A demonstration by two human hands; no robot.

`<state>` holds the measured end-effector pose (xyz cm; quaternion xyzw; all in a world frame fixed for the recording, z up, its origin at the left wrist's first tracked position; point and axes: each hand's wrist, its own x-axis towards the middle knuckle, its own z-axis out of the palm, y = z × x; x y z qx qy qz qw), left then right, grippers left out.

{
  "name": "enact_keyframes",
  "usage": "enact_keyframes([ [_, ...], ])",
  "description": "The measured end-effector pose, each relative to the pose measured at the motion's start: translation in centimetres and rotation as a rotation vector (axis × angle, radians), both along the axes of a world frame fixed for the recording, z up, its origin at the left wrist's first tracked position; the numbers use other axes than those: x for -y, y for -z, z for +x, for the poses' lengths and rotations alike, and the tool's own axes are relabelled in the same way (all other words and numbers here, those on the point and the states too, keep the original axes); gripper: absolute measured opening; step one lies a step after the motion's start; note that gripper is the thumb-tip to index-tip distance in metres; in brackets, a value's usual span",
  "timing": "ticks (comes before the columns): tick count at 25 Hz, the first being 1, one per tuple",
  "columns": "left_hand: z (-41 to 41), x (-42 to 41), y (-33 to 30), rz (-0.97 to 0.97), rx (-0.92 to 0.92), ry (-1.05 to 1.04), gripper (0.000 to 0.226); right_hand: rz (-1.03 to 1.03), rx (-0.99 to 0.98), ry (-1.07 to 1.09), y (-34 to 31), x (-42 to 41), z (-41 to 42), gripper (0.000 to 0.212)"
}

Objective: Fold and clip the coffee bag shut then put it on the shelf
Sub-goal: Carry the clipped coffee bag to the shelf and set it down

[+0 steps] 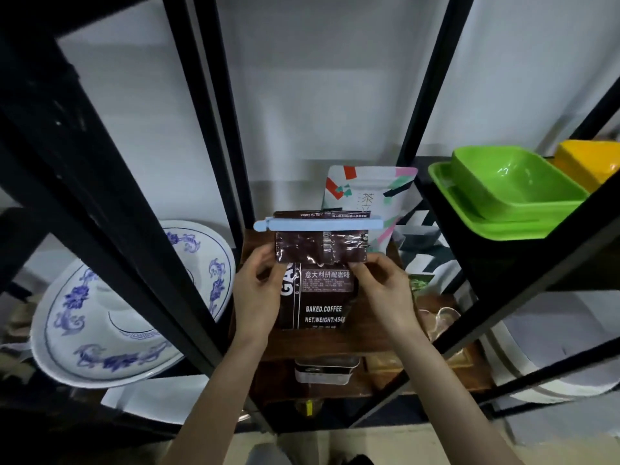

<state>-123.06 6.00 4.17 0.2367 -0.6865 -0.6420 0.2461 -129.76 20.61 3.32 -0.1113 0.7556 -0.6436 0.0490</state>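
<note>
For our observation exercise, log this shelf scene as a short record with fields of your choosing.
Coffee bag: brown, upright on wooden shelf, top folded over
Clip: pale blue, shut across the fold
Left hand: holds bag's left edge
Right hand: holds bag's right edge
Behind bag: patterned tea pouch
Left: blue-and-white plate
Right: green bowl on green tray

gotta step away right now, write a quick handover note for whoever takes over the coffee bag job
Left hand: holding the coffee bag's left edge.
Right hand: holding its right edge, by the folded flap.
Bag: upright on the wooden shelf, in front of a patterned tea pouch.
Done: top folded over, blue clip across the fold.
Left: let go and check that the bag stands on its own.
</note>
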Motion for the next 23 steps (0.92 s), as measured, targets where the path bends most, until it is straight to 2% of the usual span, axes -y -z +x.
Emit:
enact_keyframes([
  [2, -1.2, 0.4, 0.0, 0.021, -0.017, -0.081, 0.018, -0.001, 0.010, -0.027, -0.3, 1.1, -1.3, 0.015],
  [6, -3.4, 1.1, 0.2, 0.075, -0.083, -0.268, 0.025, -0.040, 0.043, -0.050, -0.5, 4.2, -3.4, 0.008],
  [9, -4.7, 2.1, 0.2, 0.048, -0.110, -0.363, 0.020, -0.045, 0.040, -0.073, -0.6, 6.2, -4.5, 0.005],
  [14, -5.9, 3.0, 0.1, 0.077, -0.117, -0.414, 0.021, -0.055, 0.063, -0.090, -0.7, 7.5, -5.9, 0.003],
  [19, -6.4, 3.1, 0.5, 0.069, -0.085, -0.390, 0.021, 0.020, 0.025, -0.068, -0.5, 7.5, -6.3, 0.003],
  [23, -6.5, 3.4, 0.3, 0.015, -0.039, -0.358, 0.033, 0.100, -0.046, -0.085, -0.4, 7.2, -6.3, 0.017],
])
